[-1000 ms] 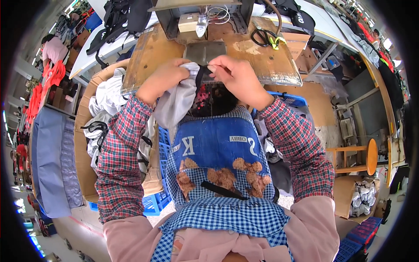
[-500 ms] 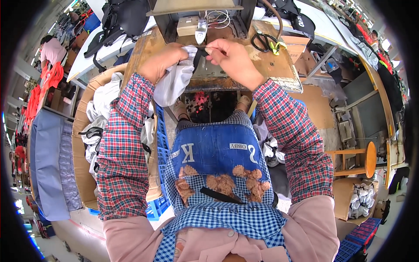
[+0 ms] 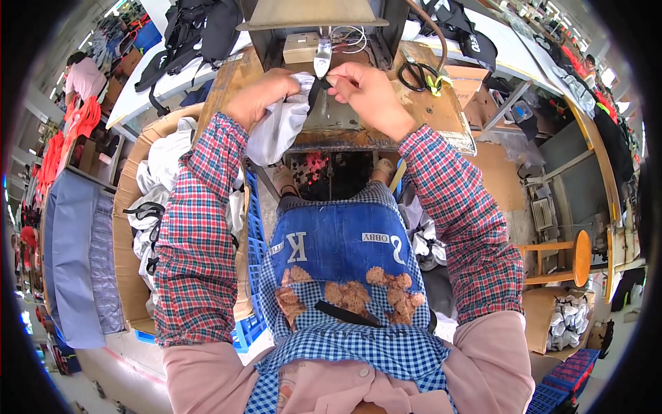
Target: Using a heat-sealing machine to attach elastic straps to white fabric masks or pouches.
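Crowded workshop all round, with a worn wooden sewing-machine table (image 3: 441, 110) under both hands, its front edge chipped and curving just below the wrists. Left hand (image 3: 258, 96) closed over a bunched pale grey-white fabric piece (image 3: 276, 127), knuckles up, cloth spilling soft and creased off the table edge below it. Right hand (image 3: 362, 93) pinched shut on a narrow black strip of cloth (image 3: 314, 90), fingertips almost meeting the left hand, right beneath the metal needle head of the sewing machine (image 3: 323, 55). Hardly any gap between the two hands; tight space under the machine arm above them. More room to the right of the right hand: bare scuffed wood, then black-handled scissors with a yellow-green tag (image 3: 417, 76) near the far corner. Left of the left hand and lower, an open brown cardboard box (image 3: 124, 207) heaped with limp white and black garments, rim close by the left elbow. Beside it a blue plastic crate (image 3: 252, 241) with ribbed walls. Right of the right forearm, well apart, a round wooden stool (image 3: 579, 255) on a cluttered floor.
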